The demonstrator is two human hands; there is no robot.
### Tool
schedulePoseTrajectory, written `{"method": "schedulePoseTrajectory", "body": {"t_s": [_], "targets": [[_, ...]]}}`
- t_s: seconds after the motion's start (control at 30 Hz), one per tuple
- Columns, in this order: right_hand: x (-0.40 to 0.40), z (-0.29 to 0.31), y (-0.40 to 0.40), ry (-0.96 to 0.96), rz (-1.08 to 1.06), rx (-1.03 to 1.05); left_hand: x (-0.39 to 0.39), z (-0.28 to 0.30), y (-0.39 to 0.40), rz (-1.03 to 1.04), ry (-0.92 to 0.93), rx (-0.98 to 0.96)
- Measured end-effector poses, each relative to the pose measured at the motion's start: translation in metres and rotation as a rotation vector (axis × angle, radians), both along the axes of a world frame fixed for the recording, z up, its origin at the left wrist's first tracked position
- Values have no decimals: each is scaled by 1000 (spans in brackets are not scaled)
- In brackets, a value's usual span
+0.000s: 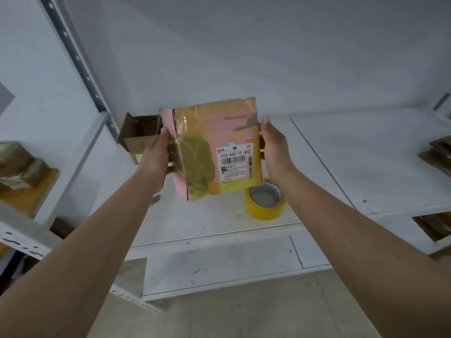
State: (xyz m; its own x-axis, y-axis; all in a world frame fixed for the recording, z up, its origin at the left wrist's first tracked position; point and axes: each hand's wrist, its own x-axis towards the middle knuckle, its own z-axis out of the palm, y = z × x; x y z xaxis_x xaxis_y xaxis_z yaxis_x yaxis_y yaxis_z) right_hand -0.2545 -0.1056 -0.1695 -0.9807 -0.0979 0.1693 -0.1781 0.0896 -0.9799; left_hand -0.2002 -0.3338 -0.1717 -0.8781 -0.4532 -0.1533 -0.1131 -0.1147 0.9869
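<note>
A flat pink and yellow parcel (212, 147), covered in yellowish tape and bearing a white shipping label, is held upright above a white shelf (219, 220). My left hand (156, 154) grips its left edge, fingers curled behind it. My right hand (273, 147) presses against its right edge with straight fingers. A roll of yellow tape (264, 200) lies on the shelf just below the parcel's lower right corner.
An open brown cardboard box (139, 135) sits at the back left behind the parcel. Taped parcels are stacked on the left shelf (22, 172) and at the far right (436, 154). A lower shelf board (219, 267) shows beneath.
</note>
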Motion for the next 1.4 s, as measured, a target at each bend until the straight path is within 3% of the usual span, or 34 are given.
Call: {"method": "schedulePoseTrajectory", "body": {"t_s": [0.17,0.3,0.8,0.9,1.13,1.4], "targets": [[-9,-3,-26,-261,21,-264,-6,-3,-23,-73,-3,44],[-7,-5,-58,-390,98,-231,-7,-4,-46,-191,14,50],[42,-42,-105,-383,17,-536,6,-34,-86,-587,-75,328],[50,-43,-101,-436,-18,-566,10,-42,-81,-572,-96,410],[64,-53,-86,-391,-62,-544,20,-65,-68,-523,-7,322],[60,-60,-80,-345,50,-625,30,-64,-69,-551,3,398]]}}
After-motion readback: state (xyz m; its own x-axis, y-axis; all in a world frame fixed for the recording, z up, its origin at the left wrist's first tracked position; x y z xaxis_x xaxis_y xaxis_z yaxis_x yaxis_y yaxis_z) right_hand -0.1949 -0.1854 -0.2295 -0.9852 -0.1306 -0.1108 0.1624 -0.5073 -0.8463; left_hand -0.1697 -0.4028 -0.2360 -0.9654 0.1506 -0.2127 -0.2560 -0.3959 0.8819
